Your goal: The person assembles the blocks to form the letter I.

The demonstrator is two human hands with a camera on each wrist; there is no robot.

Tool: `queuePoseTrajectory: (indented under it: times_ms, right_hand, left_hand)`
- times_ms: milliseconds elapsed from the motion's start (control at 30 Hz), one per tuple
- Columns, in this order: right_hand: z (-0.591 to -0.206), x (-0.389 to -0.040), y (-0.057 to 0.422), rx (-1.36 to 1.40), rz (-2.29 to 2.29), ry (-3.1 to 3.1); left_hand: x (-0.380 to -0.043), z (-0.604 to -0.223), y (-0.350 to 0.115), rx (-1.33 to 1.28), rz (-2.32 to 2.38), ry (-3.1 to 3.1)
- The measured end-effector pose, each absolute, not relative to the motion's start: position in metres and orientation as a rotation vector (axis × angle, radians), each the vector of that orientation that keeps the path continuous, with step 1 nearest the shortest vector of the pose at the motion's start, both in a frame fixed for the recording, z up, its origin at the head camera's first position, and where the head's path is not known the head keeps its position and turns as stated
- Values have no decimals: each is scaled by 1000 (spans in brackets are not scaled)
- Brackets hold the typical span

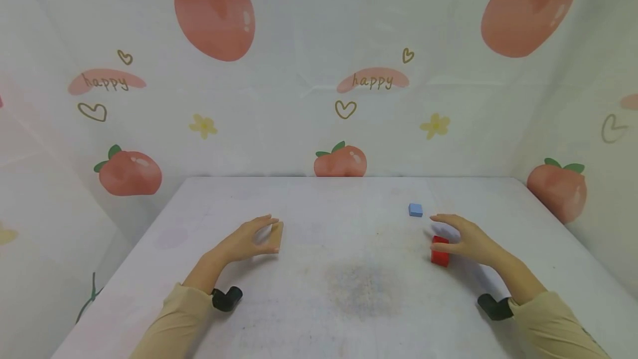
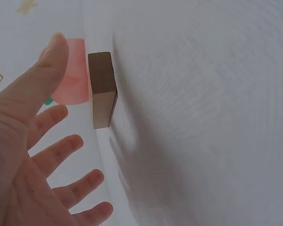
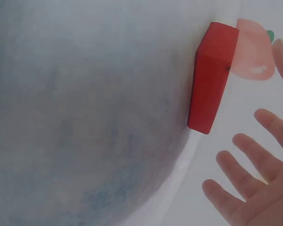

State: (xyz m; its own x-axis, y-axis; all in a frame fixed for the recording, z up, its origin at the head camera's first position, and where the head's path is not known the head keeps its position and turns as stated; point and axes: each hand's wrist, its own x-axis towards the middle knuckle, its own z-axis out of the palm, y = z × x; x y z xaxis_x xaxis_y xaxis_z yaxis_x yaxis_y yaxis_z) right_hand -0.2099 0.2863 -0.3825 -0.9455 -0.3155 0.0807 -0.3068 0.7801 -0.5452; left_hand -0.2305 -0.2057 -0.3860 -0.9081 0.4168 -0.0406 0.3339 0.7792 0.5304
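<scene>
Here's the left hand [image 1: 243,241], wide open, thumb standing well away from four spread fingers [image 2: 61,155], and it has hold of nothing! The wooden block [image 1: 277,237] sits on the table [image 1: 304,309] right in front of that opening. From the head view, thumb and fingertips seem to frame its ends, but the left wrist view shows a clear gap between skin and wood: near, not touching.

Over on the right, it's almost a mirror image. The right hand [image 1: 471,241] is just as open, fingers fanned, thumb apart, palm bare. The red block [image 1: 440,257] is on the table by the thumb, which crosses in front of it from the head view; the right wrist view shows daylight between them, so the grasp is empty here too.

And just beyond the right fingertips, a little to their left, there's the small blue block [image 1: 416,210], on the table, clear of both hands.
</scene>
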Motion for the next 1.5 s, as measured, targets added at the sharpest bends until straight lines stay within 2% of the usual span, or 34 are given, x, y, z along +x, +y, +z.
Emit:
queuePoseTrajectory:
  times_ms: [1500]
  right_hand:
    - [-387, -209, 292, -608, -835, 2841]
  left_hand:
    - [-235, -391, -203, 713, 744, 2804]
